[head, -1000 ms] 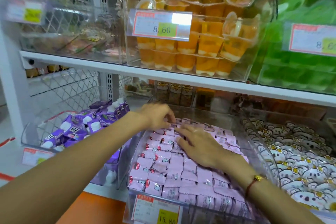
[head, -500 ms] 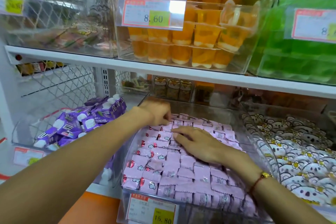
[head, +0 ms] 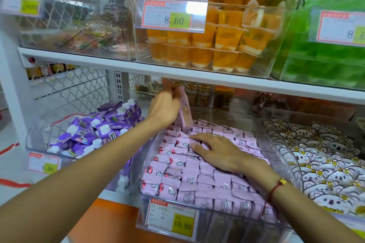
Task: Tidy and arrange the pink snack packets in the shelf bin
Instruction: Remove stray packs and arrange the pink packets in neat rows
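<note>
Pink packets (head: 199, 179) lay packed in rows in the clear bin (head: 284, 144) on the lower shelf, one lifted out.

Left hand (head: 164, 107) held a pink packet (head: 184, 111) above the bin's back-left corner, fingers curled round its top end, packet hanging w/ its lower end near the rows. Right hand (head: 215, 151) lay flat on the packets mid-bin, fingers straight & slightly apart. Price tag (head: 171, 217) on bin front read 15.80. Purple cartons (head: 94, 130) in the bin to the left, white packets (head: 325, 156) to the right, orange jelly cups (head: 217, 45) on the shelf above.
</note>
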Available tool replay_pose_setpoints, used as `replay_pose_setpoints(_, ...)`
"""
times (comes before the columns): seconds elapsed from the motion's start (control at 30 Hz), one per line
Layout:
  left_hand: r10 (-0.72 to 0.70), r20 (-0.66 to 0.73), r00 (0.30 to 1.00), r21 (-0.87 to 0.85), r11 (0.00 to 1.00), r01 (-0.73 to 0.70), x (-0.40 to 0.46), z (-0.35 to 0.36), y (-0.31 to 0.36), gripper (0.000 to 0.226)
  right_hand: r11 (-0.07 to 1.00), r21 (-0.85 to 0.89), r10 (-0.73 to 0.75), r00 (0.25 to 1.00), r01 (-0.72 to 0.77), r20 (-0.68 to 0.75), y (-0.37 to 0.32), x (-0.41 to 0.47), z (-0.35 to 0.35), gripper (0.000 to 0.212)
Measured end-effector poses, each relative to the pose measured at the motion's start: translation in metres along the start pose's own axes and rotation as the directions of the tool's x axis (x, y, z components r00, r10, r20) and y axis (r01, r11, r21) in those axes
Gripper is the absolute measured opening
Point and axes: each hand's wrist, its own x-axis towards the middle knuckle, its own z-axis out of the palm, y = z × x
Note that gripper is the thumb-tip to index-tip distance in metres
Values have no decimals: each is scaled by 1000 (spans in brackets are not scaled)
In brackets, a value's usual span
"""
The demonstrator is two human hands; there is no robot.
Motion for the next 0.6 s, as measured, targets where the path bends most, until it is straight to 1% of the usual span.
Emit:
replay_pose_setpoints(0.03, -40, -78, 996, -100, 994, 32, -4, -3, 3, 14, 999, 31, 9, 1000, -9, 8, 0, -1, -2, 45)
replay_pose_setpoints(0.07, -99, -150, 984, -192, 979, 69, -7, -6, 6, 15, 994, 109, 20, 1000, -20, 9, -2, -3, -4, 44)
replay_pose_setpoints(0.1, -168, -205, 964, -284, 953, 105, -12, -9, 8, 16, 974, 226, 28, 1000, -25, -10, -4, -4, -5, 43)
replay_pose_setpoints(0.13, -235, -233, 944, -383, 914, 133, -17, -12, 9, 17, 941, 337, 39, 997, -15, -64, -7, -6, -8, 43)
replay_pose_setpoints(0.17, -295, -228, 928, -490, 858, 153, -22, -16, 10, 16, 913, 408, 54, 987, 12, -151, -9, -9, -11, 47)
replay_pose_setpoints(0.23, -385, -137, 913, -662, 721, 205, -35, -21, 12, 20, 876, 476, 85, 949, 74, -304, -13, -14, -17, 61)
replay_pose_setpoints(0.3, -433, -41, 900, -748, 610, 260, -50, -23, 15, 28, 828, 535, 41, 933, 168, -357, -22, -23, -20, 74)
replay_pose_setpoints(0.33, -444, -4, 896, -778, 564, 276, -56, -24, 17, 28, 817, 531, -3, 923, 225, -385, -29, -28, -20, 73)
replay_pose_setpoints(0.37, -446, 27, 895, -803, 523, 285, -63, -24, 19, 27, 817, 499, -54, 900, 289, -433, -35, -34, -20, 65)
replay_pose_setpoints(0.4, -439, 49, 897, -816, 501, 290, -69, -24, 21, 25, 819, 456, -96, 867, 348, -488, -37, -37, -18, 52)
replay_pose_setpoints(0.43, -434, 58, 899, -808, 509, 298, -74, -24, 22, 23, 818, 426, -117, 836, 387, -536, -39, -40, -17, 39)
replay_pose_setpoints(0.47, -425, 53, 904, -780, 548, 303, -77, -26, 21, 20, 803, 438, -107, 821, 404, -561, -40, -42, -16, 30)
replay_pose_setpoints(0.5, -396, 35, 918, -729, 618, 295, -80, -29, 19, 17, 765, 506, -63, 828, 399, -557, -41, -43, -16, 25)
replay_pose_setpoints(0.53, -330, 9, 944, -643, 721, 258, -82, -32, 15, 16, 690, 622, 11, 855, 369, -519, -42, -45, -18, 21)
replay_pose_setpoints(0.57, -208, -13, 978, -507, 844, 173, -84, -37, 11, 20, 581, 753, 97, 892, 310, -442, -43, -45, -20, 18)
replay_pose_setpoints(0.6, -59, -7, 998, -347, 936, 53, -87, -41, 7, 31, 468, 851, 166, 922, 238, -349, -43, -45, -23, 18)
